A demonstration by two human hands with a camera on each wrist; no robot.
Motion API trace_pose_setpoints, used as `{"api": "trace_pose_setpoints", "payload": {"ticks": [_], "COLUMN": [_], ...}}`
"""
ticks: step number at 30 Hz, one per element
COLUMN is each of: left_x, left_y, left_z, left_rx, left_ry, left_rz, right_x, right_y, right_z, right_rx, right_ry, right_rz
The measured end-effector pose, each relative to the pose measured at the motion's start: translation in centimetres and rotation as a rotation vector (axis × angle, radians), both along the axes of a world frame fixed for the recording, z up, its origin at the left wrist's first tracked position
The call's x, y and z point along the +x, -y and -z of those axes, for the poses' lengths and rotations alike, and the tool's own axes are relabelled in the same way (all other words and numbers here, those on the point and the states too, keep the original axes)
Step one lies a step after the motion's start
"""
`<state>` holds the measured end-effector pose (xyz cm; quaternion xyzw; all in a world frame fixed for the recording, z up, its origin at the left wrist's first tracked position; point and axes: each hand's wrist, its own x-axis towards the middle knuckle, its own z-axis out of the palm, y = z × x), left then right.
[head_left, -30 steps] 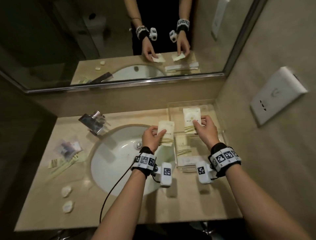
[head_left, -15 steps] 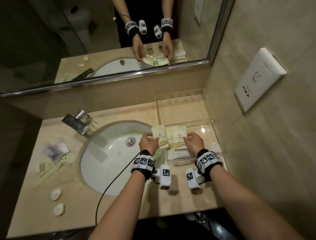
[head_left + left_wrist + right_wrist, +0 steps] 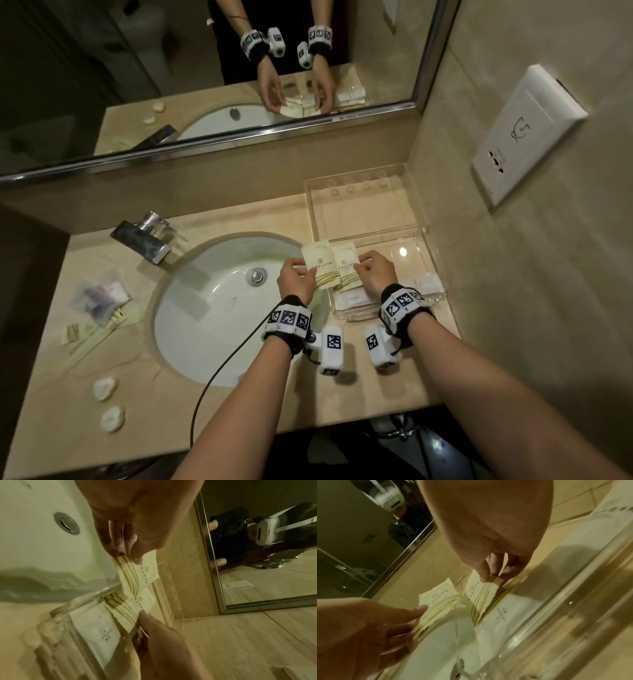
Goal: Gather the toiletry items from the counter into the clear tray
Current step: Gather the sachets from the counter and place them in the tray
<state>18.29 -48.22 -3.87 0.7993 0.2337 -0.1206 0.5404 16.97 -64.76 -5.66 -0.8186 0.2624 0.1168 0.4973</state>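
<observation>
At mid-frame in the head view, the left hand [image 3: 295, 281] is pinching one striped sachet [image 3: 319, 263] between thumb and fingertips over the sink [image 3: 205, 308]. The right hand [image 3: 376, 270] is pinching a second sachet [image 3: 346, 265] over the left wall of the tray [image 3: 424, 246], with white packets [image 3: 354, 297] lying inside at lower right.

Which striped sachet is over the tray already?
The sachet in the right hand; it lies inside the clear tray rim. The left hand's overhangs the sink.
</observation>
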Motion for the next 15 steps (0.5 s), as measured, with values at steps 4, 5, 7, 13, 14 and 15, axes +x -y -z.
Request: {"api": "trace_pose_setpoints", "payload": {"ticks": [4,5,7,13,14,15], "left_x": [0.0,0.0,0.0,0.5,0.6,0.7], "left_y": [-0.7,-0.9,-1.1,-0.6,-0.3,0.0], "left_z": [0.0,0.0,0.0,-0.3,-0.2,-0.3], "left_rx": [-0.007,-0.008,-0.008,-0.060,-0.077,-0.100], "left_ry": [-0.004,-0.004,-0.004,0.030,0.032,0.034], "left_rz": [0.001,0.001,0.002,0.013,0.023,0.037], "right_x": [0.5,0.6,0.7,0.7,0.6,0.5], "right_y": [-0.7,-0.7,-0.5,0.5,0.5,0.5], "right_z": [0.1,0.2,0.4,0.3,0.0,-0.3], "right_rx": [-0.065,-0.081,-0.109,-0.048,0.098,0.231], "right_ry": [0.034,0.032,0.013,0.163,0.162,0.136], "right_rz": [0.022,0.019,0.006,0.078,0.059,0.021]}}
